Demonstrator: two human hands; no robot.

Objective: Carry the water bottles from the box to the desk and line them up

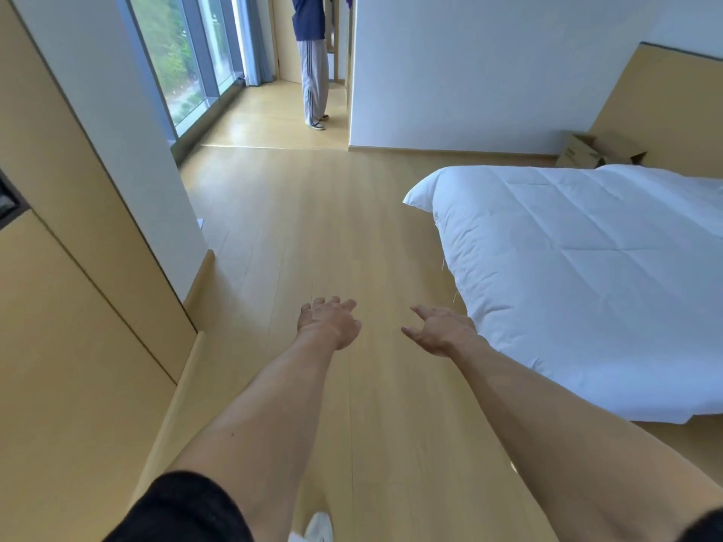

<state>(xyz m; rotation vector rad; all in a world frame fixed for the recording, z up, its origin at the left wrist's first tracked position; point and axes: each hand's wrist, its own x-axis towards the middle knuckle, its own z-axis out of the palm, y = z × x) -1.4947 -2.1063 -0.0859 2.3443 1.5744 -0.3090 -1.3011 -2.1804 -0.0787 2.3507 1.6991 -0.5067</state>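
While both arms reach forward, left hand [328, 320] empty, right hand [442, 329] empty, box [598, 150] beyond bed [587, 267].

Your two arms are bare from the short black sleeves down, the left sleeve [184, 510] broad and dark, the right sleeve [704, 526] only a corner at the frame edge. Your left hand [328, 320] and right hand [440, 330] wear no gloves, rings or watch. Just right of the left sleeve shows one white shoe [319, 526].
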